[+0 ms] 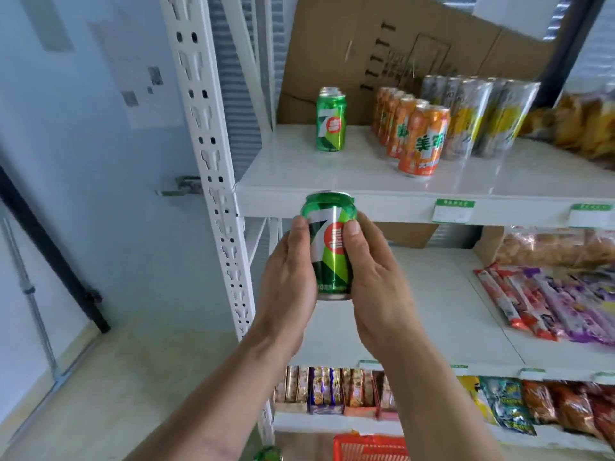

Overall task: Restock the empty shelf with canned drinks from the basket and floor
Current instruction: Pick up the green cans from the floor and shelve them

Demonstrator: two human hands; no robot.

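A green can point(329, 244) is held upright at the centre of the frame, just below the front edge of the white shelf point(332, 181). The can is gripped from both sides: the left hand point(289, 277) is wrapped around its left flank with the thumb laid along the front, and the right hand point(376, 271) is wrapped around its right flank with the thumb pressed on the printed label. The fingers of both hands are curled behind the can and are mostly hidden by it. The top rim of the can overlaps the shelf's front lip in the view.

On the shelf, in the upper centre of the frame, a row of matching green cans point(331, 123) is lined up front to back. To its right, apart from it, a row of orange cans point(422, 141) is placed, and just beside that, rows of tall silver-and-yellow cans point(479, 118) are placed. A cardboard sheet point(382, 44) is stood behind the cans. Green-edged price tags point(454, 211) are fixed to the shelf lip.

At the lower right, packaged snacks point(549, 304) are laid on the lower shelves. At the bottom edge, the rim of a red basket point(369, 447) is visible, and a green can top point(268, 454) is seen just to its left.
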